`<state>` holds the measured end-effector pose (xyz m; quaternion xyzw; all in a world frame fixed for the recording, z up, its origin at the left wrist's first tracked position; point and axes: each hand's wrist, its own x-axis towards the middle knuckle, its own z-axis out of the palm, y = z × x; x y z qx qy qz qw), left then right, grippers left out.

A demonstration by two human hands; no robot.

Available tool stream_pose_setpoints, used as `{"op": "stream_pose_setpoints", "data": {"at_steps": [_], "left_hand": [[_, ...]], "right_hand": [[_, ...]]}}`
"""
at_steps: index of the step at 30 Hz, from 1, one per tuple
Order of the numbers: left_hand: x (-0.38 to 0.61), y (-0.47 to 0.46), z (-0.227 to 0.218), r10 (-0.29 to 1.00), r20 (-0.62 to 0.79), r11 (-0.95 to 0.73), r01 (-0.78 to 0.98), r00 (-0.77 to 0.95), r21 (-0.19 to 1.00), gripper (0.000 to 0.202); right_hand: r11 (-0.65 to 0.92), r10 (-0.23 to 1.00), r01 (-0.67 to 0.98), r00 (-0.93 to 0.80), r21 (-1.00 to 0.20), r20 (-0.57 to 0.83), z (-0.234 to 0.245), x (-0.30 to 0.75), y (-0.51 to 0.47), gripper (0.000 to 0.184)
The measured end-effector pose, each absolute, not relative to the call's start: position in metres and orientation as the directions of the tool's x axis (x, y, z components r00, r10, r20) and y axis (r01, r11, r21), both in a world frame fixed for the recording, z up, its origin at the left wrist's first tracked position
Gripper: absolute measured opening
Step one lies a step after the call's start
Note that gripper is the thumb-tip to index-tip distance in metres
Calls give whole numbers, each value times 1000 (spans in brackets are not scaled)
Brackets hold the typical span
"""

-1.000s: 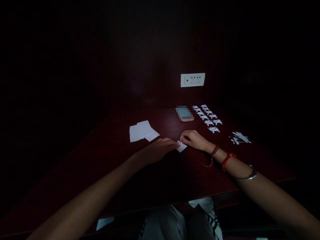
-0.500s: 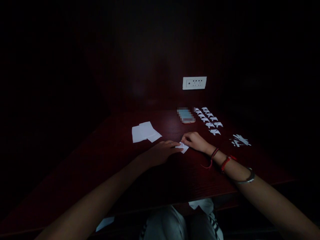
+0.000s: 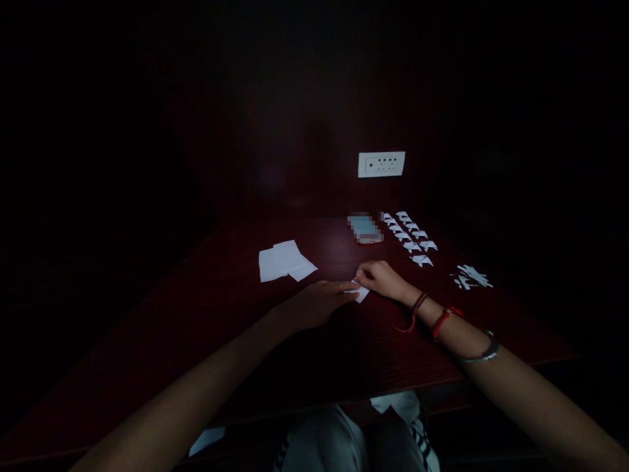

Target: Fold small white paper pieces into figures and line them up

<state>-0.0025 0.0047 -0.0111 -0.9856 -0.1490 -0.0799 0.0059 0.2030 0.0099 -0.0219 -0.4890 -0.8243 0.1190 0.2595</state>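
A small folded piece of white paper (image 3: 362, 295) lies on the dark red table (image 3: 236, 367) between my hands. My left hand (image 3: 319, 303) reaches in from the left, fingers stretched out and resting on the paper; a ring shows on one finger. At the paper's far edge, my right hand (image 3: 381, 276) is closed in a pinch on it, though the fingertips are partly hidden. Bracelets circle my right wrist and forearm. Loose white paper sheets (image 3: 282, 260) overlap one another to the left of my hands.
Two rows of small folded white paper pieces (image 3: 411, 246) run along the right side. Nearer me is a pile of thin white strips (image 3: 474, 275). A phone (image 3: 364, 228), blurred out, lies at the back, below a wall socket (image 3: 382, 164).
My left fingers have slid slightly right and now cover more of the folded paper. My right hand keeps nearly the same place.
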Motion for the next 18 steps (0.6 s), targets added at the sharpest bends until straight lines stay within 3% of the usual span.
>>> {"op": "stream_pose_setpoints", "data": {"at_steps": [7, 10, 14, 18], "left_hand": [[-2, 5, -12, 296, 166, -955, 288, 941, 71, 49], [-4, 8, -12, 287, 168, -957, 272, 943, 106, 54], [-7, 10, -8, 268, 161, -955, 241, 950, 173, 60], [-9, 10, -2, 284, 145, -940, 245, 948, 238, 62]], "right_hand": [[410, 911, 737, -306, -538, 276, -23, 202, 11, 15], [442, 896, 714, -331, -543, 295, -19, 205, 7, 15], [632, 775, 648, -509, -426, 376, -11, 212, -2, 15], [732, 681, 609, -643, -306, 349, -9, 217, -8, 21]]}}
